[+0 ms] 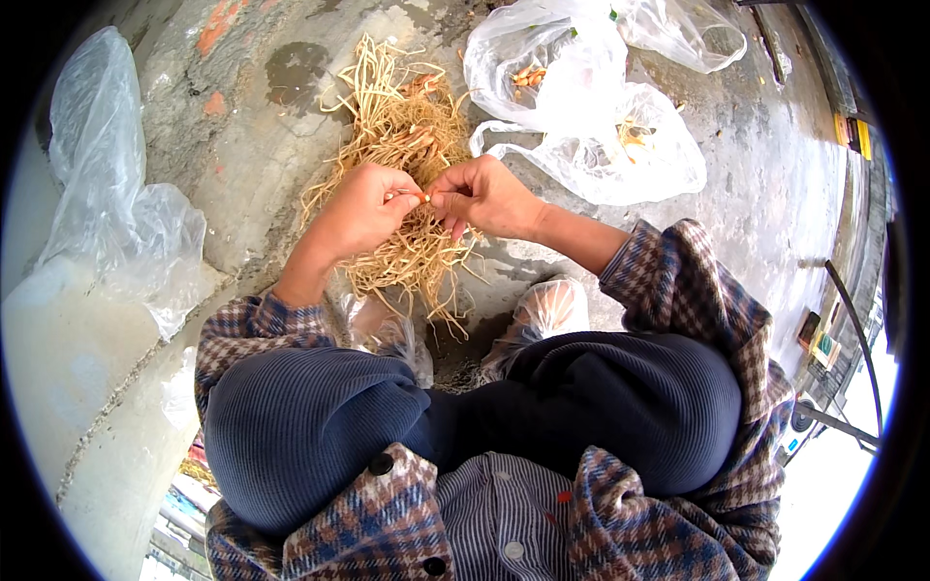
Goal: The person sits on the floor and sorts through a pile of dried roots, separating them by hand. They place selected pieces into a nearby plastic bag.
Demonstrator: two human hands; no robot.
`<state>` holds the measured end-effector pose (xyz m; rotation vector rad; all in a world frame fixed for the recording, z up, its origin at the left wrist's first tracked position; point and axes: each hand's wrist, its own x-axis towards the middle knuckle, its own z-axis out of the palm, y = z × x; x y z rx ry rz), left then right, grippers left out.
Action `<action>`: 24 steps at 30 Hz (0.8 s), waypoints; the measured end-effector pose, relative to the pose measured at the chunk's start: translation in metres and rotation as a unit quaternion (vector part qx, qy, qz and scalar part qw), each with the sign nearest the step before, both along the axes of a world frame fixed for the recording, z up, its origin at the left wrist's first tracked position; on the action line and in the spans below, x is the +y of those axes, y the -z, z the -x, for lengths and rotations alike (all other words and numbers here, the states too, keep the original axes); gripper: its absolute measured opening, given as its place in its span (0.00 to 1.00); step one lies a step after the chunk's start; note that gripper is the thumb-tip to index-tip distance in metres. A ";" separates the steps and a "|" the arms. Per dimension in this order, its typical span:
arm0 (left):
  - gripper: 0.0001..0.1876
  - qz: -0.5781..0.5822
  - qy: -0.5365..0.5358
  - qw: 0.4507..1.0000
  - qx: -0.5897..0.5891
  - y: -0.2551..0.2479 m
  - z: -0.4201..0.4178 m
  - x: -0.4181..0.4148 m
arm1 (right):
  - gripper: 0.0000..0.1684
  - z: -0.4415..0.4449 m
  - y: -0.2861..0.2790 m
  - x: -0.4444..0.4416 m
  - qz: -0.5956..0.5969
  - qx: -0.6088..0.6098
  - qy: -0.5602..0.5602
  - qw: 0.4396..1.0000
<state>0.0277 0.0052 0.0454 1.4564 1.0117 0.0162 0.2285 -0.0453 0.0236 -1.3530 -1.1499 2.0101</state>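
Note:
Above a pile of dry, straw-coloured stalks and roots [414, 138] on the concrete floor, my two hands meet at the fingertips. My left hand [367, 210] pinches a small reddish-orange piece of plant [423, 197] with a pale end, perhaps a small bulb. My right hand [487, 196] has its thumb and forefinger at the pale end of that same piece; whether it grips it too is hard to tell. Fingers cover most of the piece. To the right of the pile, a clear plastic bag [581, 94] lies spread, with small orange-brown pieces [529, 76] in it.
Another clear plastic bag [123, 189] lies crumpled at the left. At the top right is a further thin plastic bag [676, 36]. My feet, wrapped in clear plastic [556, 305], stand at the near end of the pile. A damp patch [296, 69] marks the concrete.

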 end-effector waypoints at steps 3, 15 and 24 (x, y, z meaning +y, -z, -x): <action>0.07 0.074 -0.031 0.994 -0.074 0.016 0.010 0.002 | 0.07 0.002 -0.005 0.002 -0.004 0.013 0.011 1.000; 0.10 0.260 -0.142 0.924 -0.242 0.019 0.019 0.008 | 0.07 0.000 -0.014 0.003 -0.030 -0.047 -0.015 0.998; 0.24 0.363 -0.250 0.818 -0.371 0.020 0.031 0.023 | 0.08 -0.002 -0.006 -0.001 -0.016 -0.046 -0.004 0.999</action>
